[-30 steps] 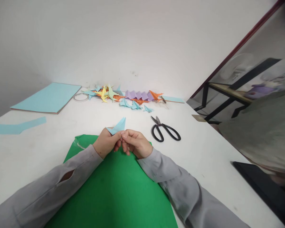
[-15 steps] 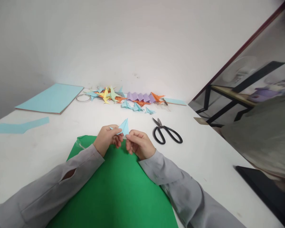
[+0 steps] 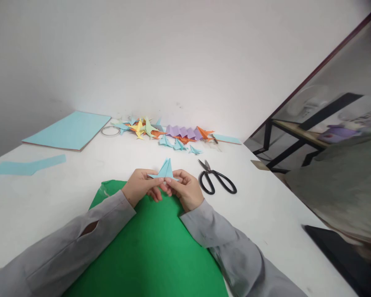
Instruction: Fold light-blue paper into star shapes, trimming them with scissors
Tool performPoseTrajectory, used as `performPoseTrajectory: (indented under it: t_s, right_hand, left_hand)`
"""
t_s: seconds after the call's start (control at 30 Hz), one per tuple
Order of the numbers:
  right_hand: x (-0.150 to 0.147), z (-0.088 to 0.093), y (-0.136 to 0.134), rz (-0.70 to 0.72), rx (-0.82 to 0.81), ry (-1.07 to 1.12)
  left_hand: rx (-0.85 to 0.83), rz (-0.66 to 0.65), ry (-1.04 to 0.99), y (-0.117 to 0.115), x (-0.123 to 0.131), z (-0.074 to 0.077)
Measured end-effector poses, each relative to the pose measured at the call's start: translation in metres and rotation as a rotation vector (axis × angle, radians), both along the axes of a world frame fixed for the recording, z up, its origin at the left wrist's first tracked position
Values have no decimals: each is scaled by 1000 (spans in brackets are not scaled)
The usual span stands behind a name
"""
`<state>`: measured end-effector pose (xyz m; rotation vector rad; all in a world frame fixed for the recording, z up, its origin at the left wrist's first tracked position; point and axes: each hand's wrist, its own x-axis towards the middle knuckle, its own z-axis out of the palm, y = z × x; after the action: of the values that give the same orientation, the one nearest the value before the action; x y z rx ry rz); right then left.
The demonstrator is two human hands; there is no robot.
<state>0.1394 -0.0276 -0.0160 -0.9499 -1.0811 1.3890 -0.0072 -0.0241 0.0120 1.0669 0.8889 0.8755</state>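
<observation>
Pinching one folded paper [image 3: 165, 169] are two hands [image 3: 139, 186] [image 3: 189, 190].

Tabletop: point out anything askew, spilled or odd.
The scissors lie open near the right hand, which looks slightly careless. At the view's left, a blue paper strip has an uneven outline. Nothing looks spilled.

I stood before a plain white wall [image 3: 173, 49], greyer toward the left, with small dark smudges [image 3: 178, 105] low down. A white table [image 3: 259, 214] reached back to it. Dark red trim [image 3: 336, 51] slanted along the wall's right edge; beyond stood a black-framed rack [image 3: 329, 111] with a wooden shelf [image 3: 299, 130]. The light fell soft and pale.
</observation>
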Motion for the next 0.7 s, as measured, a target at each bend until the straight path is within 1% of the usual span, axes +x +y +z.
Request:
performPoseTrajectory:
  t_s: [0.07, 0.2, 0.33, 0.37, 0.43, 0.5, 0.57, 0.7]
  right_hand:
    - [0, 0, 0, 24, -10, -21]
    - [0, 3, -2, 90, 33, -100]
    - [-1, 7, -5, 148, 59, -147]
    - [-1, 7, -5, 152, 58, -148]
    - [-1, 6, -4, 147, 45, -128]
    - [-1, 4, -4, 151, 30, -102]
    - [-1, 3, -3, 179, 21, -89]
    - [-1, 6, -5, 299, -19, -25]
  left_hand:
    - [4, 20, 3, -1, 0, 2]
    - [23, 38, 13, 0, -1, 3]
    - [39, -87, 80, 0, -3, 1]
    - [50, -103, 98, -1, -3, 1]
    - [64, -95, 109, -1, -4, 0]
    - [54, -94, 88, -1, -4, 0]
    - [33, -121, 47, -1, -5, 0]
    - [41, -221, -21, -2, -6, 1]
